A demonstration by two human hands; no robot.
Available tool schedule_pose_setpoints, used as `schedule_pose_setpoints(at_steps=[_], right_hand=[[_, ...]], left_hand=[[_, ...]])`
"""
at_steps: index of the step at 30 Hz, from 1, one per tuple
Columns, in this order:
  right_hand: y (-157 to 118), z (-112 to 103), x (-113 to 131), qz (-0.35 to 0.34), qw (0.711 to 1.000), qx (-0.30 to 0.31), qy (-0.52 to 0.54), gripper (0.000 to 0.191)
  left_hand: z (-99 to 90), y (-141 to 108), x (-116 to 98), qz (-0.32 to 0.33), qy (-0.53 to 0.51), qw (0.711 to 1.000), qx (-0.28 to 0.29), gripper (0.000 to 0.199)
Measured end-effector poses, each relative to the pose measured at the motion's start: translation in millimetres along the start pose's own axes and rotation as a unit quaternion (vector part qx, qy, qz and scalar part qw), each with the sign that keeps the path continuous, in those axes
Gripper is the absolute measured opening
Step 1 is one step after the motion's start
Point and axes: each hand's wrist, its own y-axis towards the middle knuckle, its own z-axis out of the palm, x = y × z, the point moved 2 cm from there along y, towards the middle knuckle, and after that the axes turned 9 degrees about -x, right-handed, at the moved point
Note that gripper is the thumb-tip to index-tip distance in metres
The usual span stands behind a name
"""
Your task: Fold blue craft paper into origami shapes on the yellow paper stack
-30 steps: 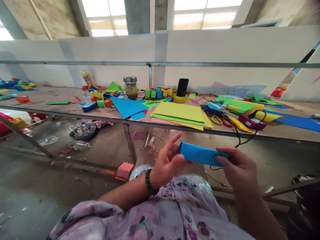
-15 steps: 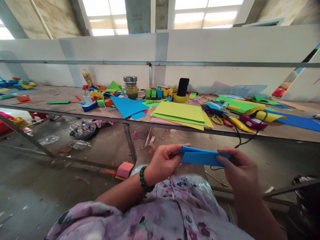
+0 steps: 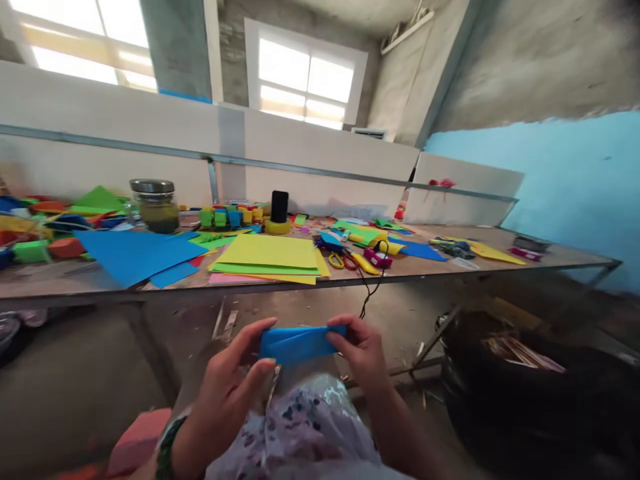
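A strip of folded blue paper (image 3: 299, 345) is held level above my lap, in front of the table edge. My left hand (image 3: 227, 380), with a green bead bracelet at the wrist, has its index finger at the upper left corner and its thumb at the lower left one. At the other end, my right hand (image 3: 361, 350) pinches the paper between thumb and fingers. Beyond the hands, a stack of yellow and green paper sheets (image 3: 270, 253) lies on the table, with large blue sheets (image 3: 135, 253) left of it.
On the table (image 3: 425, 267) are a lidded glass jar (image 3: 155, 207), a phone (image 3: 279, 207) on a yellow stand, small coloured paper blocks (image 3: 233, 217), scissors (image 3: 336, 261) and a yellow-handled cutter (image 3: 365, 263). A black bag (image 3: 470, 373) stands at lower right, a pink block (image 3: 140, 433) at lower left.
The view has swung right, bringing in the blue wall and black bag. My left thumb and index finger have spread to the corners of the blue paper's left end; my right hand still pinches its end.
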Motion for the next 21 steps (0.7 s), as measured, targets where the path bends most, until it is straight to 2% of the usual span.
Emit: schedule_pose_setpoints(at_steps=[3, 6, 11, 14, 17, 18, 21], right_hand=[[-3, 1, 4, 0.009, 1.000, 0.004, 0.002, 0.019], [-4, 3, 5, 0.015, 1.000, 0.004, 0.001, 0.019], [-6, 2, 1, -0.006, 1.000, 0.006, -0.030, 0.017], [-2, 2, 1, -0.028, 0.998, 0.004, -0.057, 0.016], [21, 7, 8, -0.061, 0.996, -0.004, -0.072, 0.017], [33, 11, 12, -0.078, 0.994, -0.003, -0.078, 0.018], [80, 27, 27, -0.150, 0.984, 0.006, -0.100, 0.018]], left_hand=[[4.3, -2, 6, -0.001, 0.043, 0.998, -0.049, 0.034], [7.6, -4, 7, -0.004, 0.030, 0.996, -0.084, 0.027], [10.0, -10, 11, 0.005, -0.001, 0.993, -0.119, 0.024], [7.9, -5, 6, 0.025, -0.006, 0.993, -0.117, 0.022], [0.3, 28, -6, 0.058, 0.008, 0.994, -0.095, 0.026], [-3.1, 46, -11, 0.067, 0.015, 0.994, -0.080, 0.029], [-12.0, 110, -14, 0.035, -0.014, 0.999, -0.007, 0.034]])
